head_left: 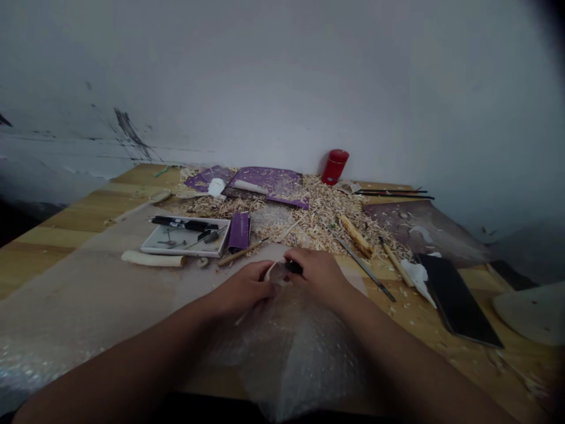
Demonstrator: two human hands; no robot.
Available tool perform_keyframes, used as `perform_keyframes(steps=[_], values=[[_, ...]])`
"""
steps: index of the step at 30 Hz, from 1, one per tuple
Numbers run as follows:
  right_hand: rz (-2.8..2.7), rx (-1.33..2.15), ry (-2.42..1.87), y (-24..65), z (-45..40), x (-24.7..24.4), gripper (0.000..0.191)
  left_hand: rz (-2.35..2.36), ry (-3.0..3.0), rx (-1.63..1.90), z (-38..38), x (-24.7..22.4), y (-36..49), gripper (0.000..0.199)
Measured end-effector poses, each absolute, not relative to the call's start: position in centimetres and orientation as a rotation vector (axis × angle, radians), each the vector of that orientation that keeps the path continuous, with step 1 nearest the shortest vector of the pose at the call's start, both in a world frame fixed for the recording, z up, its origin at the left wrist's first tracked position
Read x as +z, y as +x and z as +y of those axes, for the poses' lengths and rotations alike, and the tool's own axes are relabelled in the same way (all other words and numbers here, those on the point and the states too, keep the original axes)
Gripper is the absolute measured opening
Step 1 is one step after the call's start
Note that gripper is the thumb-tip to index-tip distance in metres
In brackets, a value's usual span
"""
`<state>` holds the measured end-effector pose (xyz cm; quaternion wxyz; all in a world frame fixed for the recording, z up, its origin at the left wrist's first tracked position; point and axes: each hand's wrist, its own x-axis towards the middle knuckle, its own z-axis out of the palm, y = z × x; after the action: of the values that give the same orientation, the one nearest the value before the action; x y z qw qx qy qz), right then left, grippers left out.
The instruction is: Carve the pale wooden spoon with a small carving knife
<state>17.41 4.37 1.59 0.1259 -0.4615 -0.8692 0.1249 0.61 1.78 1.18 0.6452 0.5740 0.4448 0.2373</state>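
My left hand (242, 288) and my right hand (318, 275) meet low in the middle of the view, above a sheet of bubble wrap (286, 359). Between them is a small pale curved carving (277, 274), partly hidden by my fingers. My left hand grips it. My right fingers close on a short black-handled tool (293, 268), whose tip is hidden. Just past my left hand lies a wooden-handled carving tool (241, 252). A long steel file (364, 265) lies beyond my right hand.
Wood shavings (322, 215) cover the back of the wooden bench (66, 235), around purple abrasive sheets (269, 185). A white tray (185, 238) holds small tools. A red canister (334, 166) stands against the wall. A black flat board (457, 300) lies at right.
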Motion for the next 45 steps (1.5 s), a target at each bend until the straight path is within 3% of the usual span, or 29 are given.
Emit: perform_keyframes(steps=[4,11,22,26,30,36,38,45], values=[[-2.479,0.384,-1.355,17.7,4.5,1.5,0.02,1.019,1.344,0.546,1.8,1.0,0.4,0.01],[-2.288,0.582,-1.165,18.8,4.7,1.7,0.02,1.017,1.282,0.611,2.1,1.4,0.1,0.03],[-2.228,0.493,-1.187,18.3,4.7,0.9,0.031,1.165,1.368,0.756,2.5,0.8,-0.2,0.027],[-2.232,0.47,-1.188,18.2,4.6,0.8,0.035,1.168,1.56,0.842,2.6,0.9,-0.2,0.036],[-2.335,0.505,-1.09,17.9,4.6,0.7,0.041,1.152,1.769,0.733,2.5,0.6,-0.1,0.018],[-2.361,0.469,-1.134,17.7,4.4,0.5,0.017,1.096,1.67,0.668,2.2,0.0,0.1,0.016],[-2.327,0.407,-1.232,17.8,4.5,0.4,0.012,1.126,1.688,0.729,2.2,-0.5,0.2,0.026],[-2.295,0.348,-1.345,17.8,4.6,0.3,0.016,1.313,1.965,0.749,1.5,-0.6,0.3,0.026]])
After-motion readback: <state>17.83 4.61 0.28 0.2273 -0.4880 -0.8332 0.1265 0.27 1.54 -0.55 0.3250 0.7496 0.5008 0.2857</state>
